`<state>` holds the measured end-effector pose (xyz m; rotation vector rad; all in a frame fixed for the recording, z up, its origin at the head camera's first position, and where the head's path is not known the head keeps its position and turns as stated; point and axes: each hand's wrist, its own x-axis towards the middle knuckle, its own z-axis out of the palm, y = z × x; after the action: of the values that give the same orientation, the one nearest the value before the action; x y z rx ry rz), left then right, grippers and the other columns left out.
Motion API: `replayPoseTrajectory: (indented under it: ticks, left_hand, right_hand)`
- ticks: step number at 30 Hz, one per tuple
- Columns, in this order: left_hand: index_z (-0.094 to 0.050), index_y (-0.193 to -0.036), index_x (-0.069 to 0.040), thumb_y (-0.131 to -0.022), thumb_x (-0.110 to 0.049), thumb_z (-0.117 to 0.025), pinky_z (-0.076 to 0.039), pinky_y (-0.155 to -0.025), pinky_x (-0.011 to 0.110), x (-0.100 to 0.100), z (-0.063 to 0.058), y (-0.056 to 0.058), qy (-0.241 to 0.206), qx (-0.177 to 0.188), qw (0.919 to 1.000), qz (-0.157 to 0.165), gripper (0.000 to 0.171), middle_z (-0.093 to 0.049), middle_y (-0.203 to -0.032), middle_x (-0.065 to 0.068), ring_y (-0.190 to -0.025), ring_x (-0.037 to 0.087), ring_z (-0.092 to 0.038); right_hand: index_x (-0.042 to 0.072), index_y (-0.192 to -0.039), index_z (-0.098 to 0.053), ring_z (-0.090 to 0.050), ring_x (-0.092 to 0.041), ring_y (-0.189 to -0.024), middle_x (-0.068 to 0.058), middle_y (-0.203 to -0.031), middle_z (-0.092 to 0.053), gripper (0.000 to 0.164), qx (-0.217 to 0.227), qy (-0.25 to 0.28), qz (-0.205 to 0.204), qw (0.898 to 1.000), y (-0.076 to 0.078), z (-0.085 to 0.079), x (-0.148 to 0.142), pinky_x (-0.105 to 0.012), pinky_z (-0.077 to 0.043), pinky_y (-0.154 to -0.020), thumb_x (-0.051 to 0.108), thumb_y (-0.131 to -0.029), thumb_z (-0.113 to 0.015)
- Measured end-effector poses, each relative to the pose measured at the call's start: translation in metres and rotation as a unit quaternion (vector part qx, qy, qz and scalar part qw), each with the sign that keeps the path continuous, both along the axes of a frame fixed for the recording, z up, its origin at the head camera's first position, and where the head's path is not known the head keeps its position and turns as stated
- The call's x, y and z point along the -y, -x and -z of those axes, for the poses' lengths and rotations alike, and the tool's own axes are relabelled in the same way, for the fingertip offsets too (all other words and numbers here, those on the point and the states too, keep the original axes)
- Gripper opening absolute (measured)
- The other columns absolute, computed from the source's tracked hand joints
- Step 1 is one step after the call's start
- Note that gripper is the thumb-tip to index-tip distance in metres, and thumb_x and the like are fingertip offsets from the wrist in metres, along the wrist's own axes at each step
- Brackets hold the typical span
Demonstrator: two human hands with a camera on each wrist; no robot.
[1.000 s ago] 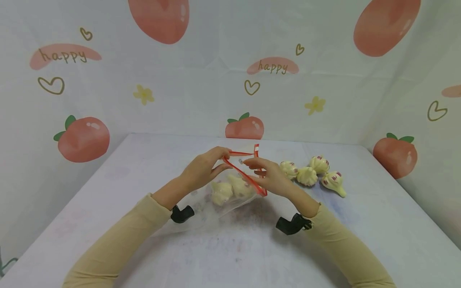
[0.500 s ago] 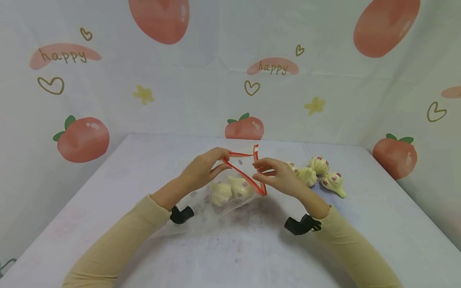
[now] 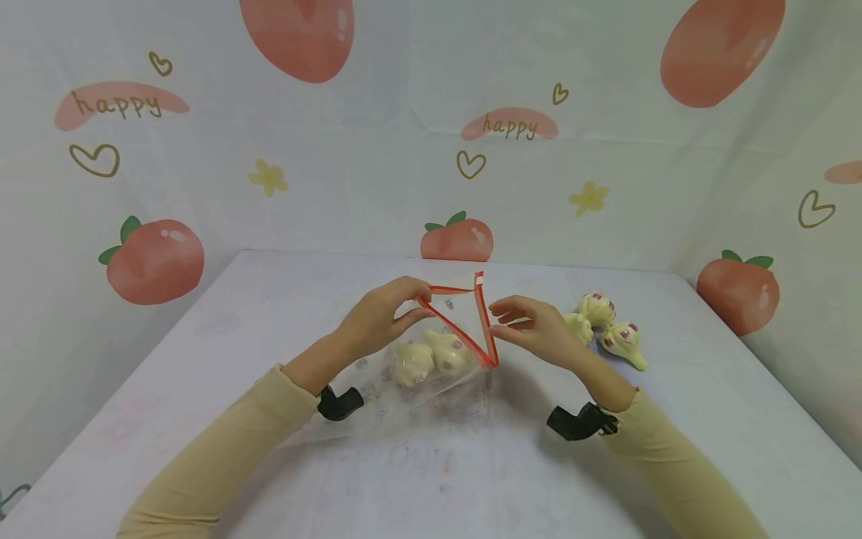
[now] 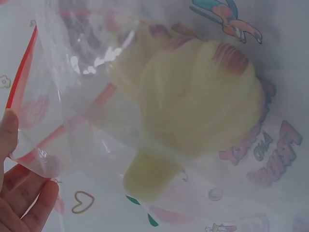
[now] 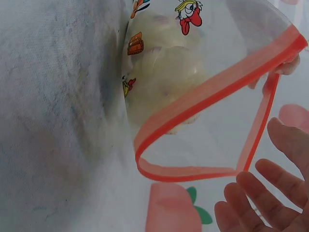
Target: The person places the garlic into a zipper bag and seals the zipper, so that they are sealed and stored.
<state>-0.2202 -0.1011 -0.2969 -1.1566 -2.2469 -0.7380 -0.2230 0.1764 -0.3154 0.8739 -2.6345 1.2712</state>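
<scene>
Left hand (image 3: 387,314) pinches the rim of the red-edged clear bag (image 5: 217,92), mouth gaping, on the worktop (image 3: 404,479); 2 garlic bulbs (image 3: 414,362) inside. Right hand (image 3: 539,331) just beside the mouth, fingers parted and slightly bent, holding nothing. 3 loose bulbs (image 3: 622,340) visible near it, 1 partly hidden.

Here's my pale bench (image 3: 431,479), garlic bulbs (image 3: 621,339) bunched on its right side, my clear red-rimmed bag (image 3: 458,330) resting nearer the middle!

Head view forward, down; wrist views close, sharing bag (image 5: 212,100).
</scene>
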Motion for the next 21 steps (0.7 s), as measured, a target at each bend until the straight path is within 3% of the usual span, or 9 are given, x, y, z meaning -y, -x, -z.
replayPoseTrajectory:
  ticks: [13, 21]
  left_hand:
    - [-0.059, -0.097, -0.005, -0.081, -0.012, -0.071, -0.053, -0.080, 0.032, 0.000, 0.001, 0.000, -0.007, 0.013, 0.9999, 0.000, 0.022, -0.065, -0.096, 0.006, -0.090, 0.018, -0.065]
    - [-0.058, -0.098, -0.005, -0.081, -0.013, -0.071, -0.054, -0.080, 0.034, 0.000, 0.001, -0.001, -0.005, 0.019, 0.9998, -0.006, 0.022, -0.065, -0.096, 0.006, -0.090, 0.018, -0.064]
  right_hand:
    - [0.000, -0.116, -0.060, -0.063, -0.030, -0.099, -0.018, -0.113, -0.064, 0.032, 0.012, -0.019, 0.038, 0.999, -0.004, -0.007, -0.021, -0.032, -0.055, -0.083, 0.012, -0.086, -0.066]
    - [-0.003, -0.116, -0.059, -0.064, -0.030, -0.099, -0.021, -0.113, -0.063, 0.034, -0.015, -0.032, 0.076, 0.996, -0.006, -0.012, -0.040, -0.033, -0.055, -0.084, 0.011, -0.086, -0.067]
